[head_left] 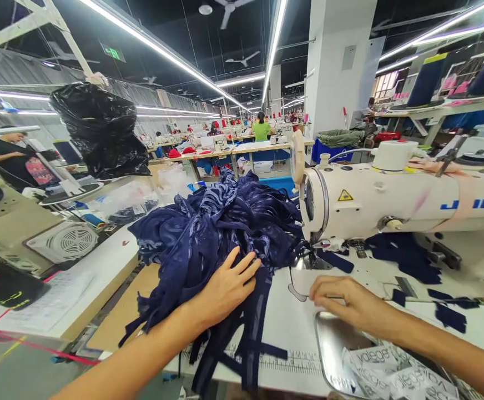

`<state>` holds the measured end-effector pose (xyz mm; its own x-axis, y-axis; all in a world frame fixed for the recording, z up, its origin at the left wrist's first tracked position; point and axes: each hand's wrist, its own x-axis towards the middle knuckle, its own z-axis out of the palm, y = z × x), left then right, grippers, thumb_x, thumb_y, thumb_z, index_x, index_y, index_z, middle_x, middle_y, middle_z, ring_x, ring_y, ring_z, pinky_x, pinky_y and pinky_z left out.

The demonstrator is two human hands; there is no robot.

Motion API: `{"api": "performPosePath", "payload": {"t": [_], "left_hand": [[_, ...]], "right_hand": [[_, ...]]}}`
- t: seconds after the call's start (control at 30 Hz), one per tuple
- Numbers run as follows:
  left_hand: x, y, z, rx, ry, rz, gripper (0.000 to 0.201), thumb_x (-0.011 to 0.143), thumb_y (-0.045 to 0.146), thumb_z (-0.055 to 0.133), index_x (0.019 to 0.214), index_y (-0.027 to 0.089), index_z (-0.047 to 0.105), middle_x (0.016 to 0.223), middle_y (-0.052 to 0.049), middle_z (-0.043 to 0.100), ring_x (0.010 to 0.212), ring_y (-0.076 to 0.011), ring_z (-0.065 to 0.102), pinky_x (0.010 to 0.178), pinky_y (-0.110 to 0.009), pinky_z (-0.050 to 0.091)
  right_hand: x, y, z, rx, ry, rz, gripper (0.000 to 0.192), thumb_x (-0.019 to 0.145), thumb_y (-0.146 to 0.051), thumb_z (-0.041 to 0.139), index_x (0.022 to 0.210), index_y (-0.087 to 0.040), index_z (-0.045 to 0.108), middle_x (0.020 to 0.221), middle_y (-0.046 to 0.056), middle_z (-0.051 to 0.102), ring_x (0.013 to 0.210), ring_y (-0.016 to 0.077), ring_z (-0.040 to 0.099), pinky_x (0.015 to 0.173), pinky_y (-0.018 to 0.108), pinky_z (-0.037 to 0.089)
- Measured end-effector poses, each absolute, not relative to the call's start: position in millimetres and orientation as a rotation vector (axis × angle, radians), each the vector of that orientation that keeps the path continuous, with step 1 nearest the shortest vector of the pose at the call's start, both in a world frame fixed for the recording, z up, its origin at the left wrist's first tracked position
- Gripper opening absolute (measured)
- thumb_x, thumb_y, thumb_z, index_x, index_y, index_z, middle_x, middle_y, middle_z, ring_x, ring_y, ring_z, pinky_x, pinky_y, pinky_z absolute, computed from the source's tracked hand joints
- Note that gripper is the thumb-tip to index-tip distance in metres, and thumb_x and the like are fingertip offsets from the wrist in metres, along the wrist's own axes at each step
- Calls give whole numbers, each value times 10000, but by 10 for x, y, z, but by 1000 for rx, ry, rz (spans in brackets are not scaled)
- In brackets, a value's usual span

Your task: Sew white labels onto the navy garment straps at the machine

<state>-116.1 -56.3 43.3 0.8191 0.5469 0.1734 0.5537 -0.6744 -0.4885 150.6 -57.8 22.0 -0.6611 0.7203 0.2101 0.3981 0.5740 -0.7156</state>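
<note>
A large heap of navy fabric pieces, some with a wavy light-blue print, lies on the table left of the sewing machine's needle area. My left hand rests on the front of this heap, fingers spread, with long navy strips hanging below it. My right hand is closed in a pinch over the white machine bed; a thin dark item shows at its fingers, too small to name. Just left of those fingertips is a thin curved loop. The white sewing machine stands behind my right hand.
A metal tray holds printed white labels at the front right. Navy scraps lie on the right of the bed. A ruler strip runs along the front edge. A black plastic bag hangs at upper left. Several people work farther off.
</note>
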Motion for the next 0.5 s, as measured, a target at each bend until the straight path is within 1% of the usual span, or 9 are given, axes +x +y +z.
{"api": "performPosePath", "payload": {"t": [0.07,0.1,0.13,0.2,0.23,0.33,0.37,0.4,0.5], "left_hand": [[-1194,-581,457,-2513,-758,-31,155,832,105,424,805,158,567,1079,-77,572,1103,-208,453,996,-459,271],[-1202,-610,483,-2544,-754,-26,168,821,80,407,766,155,548,963,-67,601,1006,-187,506,974,-422,304],[-1203,-660,515,-2575,-771,-11,173,801,53,399,743,155,526,848,-52,602,888,-169,537,923,-383,352],[-1177,-826,576,-2622,-867,19,161,738,18,413,717,160,484,689,-21,554,679,-154,518,748,-322,411],[-1146,-934,592,-2642,-923,19,147,709,21,436,710,165,466,679,-18,544,633,-155,497,655,-304,400],[-968,-1243,524,-2772,-984,-73,122,658,99,522,684,174,430,638,-2,529,574,-151,462,566,-283,342],[-880,-1299,466,-2832,-991,-110,126,663,127,540,679,174,424,648,-1,538,570,-144,458,552,-275,330],[-783,-1315,400,-2887,-972,-165,135,668,116,538,664,174,416,638,7,538,551,-132,449,532,-267,311],[-483,-1113,239,-2957,-1015,-279,105,713,106,519,678,172,445,664,7,556,588,-129,474,533,-261,301]], "right_hand": [[1346,-514,156,-972,-2227,916,256,844,-263,392,739,-175,608,804,49,640,738,161,593,667,282,482],[1261,-472,106,-996,-2192,934,249,844,-285,392,826,-173,614,866,60,645,790,172,597,696,299,485],[1174,-429,52,-1020,-2154,943,269,843,-306,391,942,-170,600,953,77,639,865,186,593,744,323,483],[1004,-345,-47,-1102,-2076,921,379,844,-346,382,1144,-154,512,1131,120,582,1027,218,546,854,384,443],[925,-302,-84,-1152,-2047,893,429,847,-361,370,1204,-142,464,1186,139,547,1083,232,514,894,411,415],[725,-151,-124,-1275,-2045,828,519,862,-388,325,1285,-89,367,1236,186,498,1146,257,465,935,446,370],[671,-86,-114,-1292,-2062,812,539,867,-389,314,1301,-70,340,1243,197,488,1153,258,458,936,439,371],[624,-12,-94,-1293,-2083,792,552,872,-386,307,1311,-52,318,1250,204,479,1157,256,455,936,424,374],[529,255,3,-1190,-2149,679,541,891,-366,281,1312,-28,300,1253,198,478,1153,237,461,930,382,386]]}}
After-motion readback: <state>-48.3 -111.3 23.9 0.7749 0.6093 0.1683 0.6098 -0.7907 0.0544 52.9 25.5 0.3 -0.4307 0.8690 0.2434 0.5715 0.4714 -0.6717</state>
